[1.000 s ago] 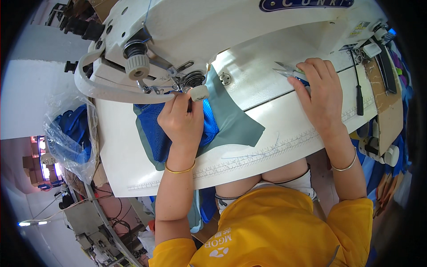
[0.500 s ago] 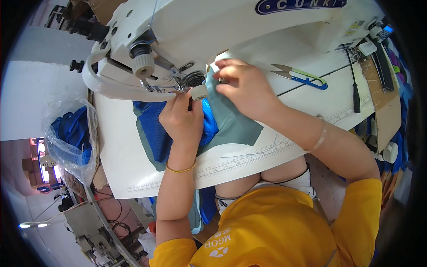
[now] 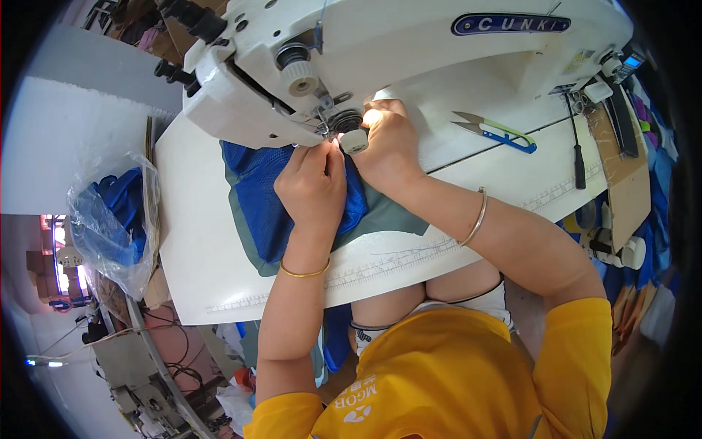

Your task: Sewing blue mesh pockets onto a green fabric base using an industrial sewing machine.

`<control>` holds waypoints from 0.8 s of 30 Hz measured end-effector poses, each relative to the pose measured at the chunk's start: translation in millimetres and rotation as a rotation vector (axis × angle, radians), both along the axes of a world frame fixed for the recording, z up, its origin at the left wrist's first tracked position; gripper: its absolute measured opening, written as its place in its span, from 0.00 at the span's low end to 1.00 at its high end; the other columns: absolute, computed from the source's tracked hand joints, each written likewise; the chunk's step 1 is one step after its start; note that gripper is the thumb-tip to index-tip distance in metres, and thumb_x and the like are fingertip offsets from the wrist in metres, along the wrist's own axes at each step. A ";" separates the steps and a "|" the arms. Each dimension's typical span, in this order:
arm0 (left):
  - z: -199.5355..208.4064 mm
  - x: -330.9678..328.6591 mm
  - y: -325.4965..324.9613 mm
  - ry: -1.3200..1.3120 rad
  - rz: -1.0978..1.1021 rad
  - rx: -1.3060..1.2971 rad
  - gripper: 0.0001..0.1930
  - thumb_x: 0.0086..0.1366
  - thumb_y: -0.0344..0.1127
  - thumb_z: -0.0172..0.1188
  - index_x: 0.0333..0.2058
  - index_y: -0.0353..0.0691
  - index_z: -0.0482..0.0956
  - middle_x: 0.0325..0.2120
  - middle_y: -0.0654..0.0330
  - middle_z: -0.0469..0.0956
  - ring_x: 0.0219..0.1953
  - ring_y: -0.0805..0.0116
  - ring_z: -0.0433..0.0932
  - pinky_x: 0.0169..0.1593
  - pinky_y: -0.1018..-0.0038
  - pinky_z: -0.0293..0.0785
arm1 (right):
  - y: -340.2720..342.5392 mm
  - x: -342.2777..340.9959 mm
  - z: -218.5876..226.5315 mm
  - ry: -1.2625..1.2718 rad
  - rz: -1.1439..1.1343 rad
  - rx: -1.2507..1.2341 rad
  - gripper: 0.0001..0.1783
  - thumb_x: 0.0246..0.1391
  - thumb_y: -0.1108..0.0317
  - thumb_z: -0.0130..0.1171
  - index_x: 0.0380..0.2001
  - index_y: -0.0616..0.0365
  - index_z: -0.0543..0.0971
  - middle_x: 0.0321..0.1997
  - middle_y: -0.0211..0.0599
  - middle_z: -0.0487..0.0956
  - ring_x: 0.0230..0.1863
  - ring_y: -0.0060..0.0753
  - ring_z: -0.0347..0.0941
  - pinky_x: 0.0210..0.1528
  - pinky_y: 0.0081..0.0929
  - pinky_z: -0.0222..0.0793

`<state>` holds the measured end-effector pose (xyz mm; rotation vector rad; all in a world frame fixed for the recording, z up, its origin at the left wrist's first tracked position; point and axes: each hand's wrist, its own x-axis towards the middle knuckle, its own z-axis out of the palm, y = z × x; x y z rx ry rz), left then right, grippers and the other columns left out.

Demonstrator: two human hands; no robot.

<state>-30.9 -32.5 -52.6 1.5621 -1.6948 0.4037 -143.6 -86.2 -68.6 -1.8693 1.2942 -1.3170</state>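
Note:
A blue mesh fabric piece (image 3: 256, 194) lies over a grey-green fabric piece (image 3: 389, 214) under the head of a white sewing machine (image 3: 395, 55). My left hand (image 3: 313, 183) rests on the blue fabric just left of the needle area, its thumb and fingers pinched together at the cloth. On the other side my right hand (image 3: 391, 146) is closed close to the round white knob (image 3: 354, 141), over the grey-green fabric. The knob and the machine head hide some of its fingertips and the cloth there.
Thread snips (image 3: 504, 135) with green and blue handles lie right of my right hand. Beyond them is a screwdriver (image 3: 579, 164). A printed ruler strip (image 3: 395, 265) runs along the table's front edge. At the left hangs a clear plastic bag (image 3: 113, 227) with blue cloth inside.
The view has shifted slightly, so the machine head appears farther right. My right hand has closed its spread fingers and come nearer the needle area. My left hand stays at the cloth.

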 end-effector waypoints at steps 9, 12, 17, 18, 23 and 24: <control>-3.0 2.4 0.1 -0.017 -0.014 -0.040 0.03 0.55 0.25 0.67 0.29 0.36 0.82 0.26 0.56 0.81 0.21 0.59 0.79 0.24 0.70 0.74 | -2.5 -11.5 -2.1 -0.012 0.101 0.022 0.03 0.44 0.71 0.62 0.23 0.55 0.83 0.42 0.37 0.84 0.50 0.44 0.73 0.55 0.38 0.70; -4.3 2.7 -0.4 -0.005 -0.002 -0.033 0.03 0.54 0.25 0.67 0.29 0.36 0.82 0.26 0.57 0.81 0.20 0.59 0.78 0.24 0.69 0.74 | -2.7 -3.6 0.9 -0.028 0.004 -0.035 0.05 0.42 0.72 0.61 0.25 0.52 0.85 0.42 0.34 0.84 0.49 0.43 0.73 0.55 0.36 0.70; -2.9 -0.1 -0.3 0.035 -0.010 -0.016 0.02 0.55 0.25 0.66 0.28 0.38 0.82 0.25 0.57 0.80 0.20 0.59 0.78 0.23 0.68 0.73 | -3.5 -3.3 1.5 0.001 0.016 0.039 0.07 0.41 0.72 0.61 0.25 0.50 0.86 0.41 0.28 0.84 0.48 0.41 0.73 0.53 0.33 0.71; -2.9 0.0 -0.5 0.036 -0.010 -0.018 0.02 0.55 0.25 0.66 0.28 0.38 0.82 0.25 0.57 0.80 0.20 0.59 0.78 0.23 0.68 0.73 | -3.6 -3.4 1.5 0.002 0.016 0.038 0.07 0.41 0.72 0.61 0.25 0.50 0.86 0.41 0.28 0.84 0.48 0.41 0.73 0.53 0.33 0.71; -4.0 0.7 0.0 -0.004 0.031 0.002 0.02 0.56 0.27 0.66 0.28 0.38 0.82 0.24 0.57 0.79 0.20 0.57 0.78 0.23 0.67 0.73 | -2.9 -1.6 1.3 0.034 0.020 0.083 0.04 0.42 0.72 0.61 0.23 0.51 0.83 0.37 0.28 0.84 0.48 0.41 0.73 0.52 0.33 0.71; -4.1 0.6 0.1 -0.003 0.032 0.003 0.02 0.56 0.27 0.66 0.28 0.38 0.82 0.24 0.57 0.79 0.20 0.57 0.78 0.23 0.67 0.73 | -2.7 -1.2 0.9 0.035 0.021 0.083 0.04 0.42 0.72 0.61 0.23 0.51 0.83 0.37 0.28 0.84 0.48 0.41 0.73 0.52 0.33 0.71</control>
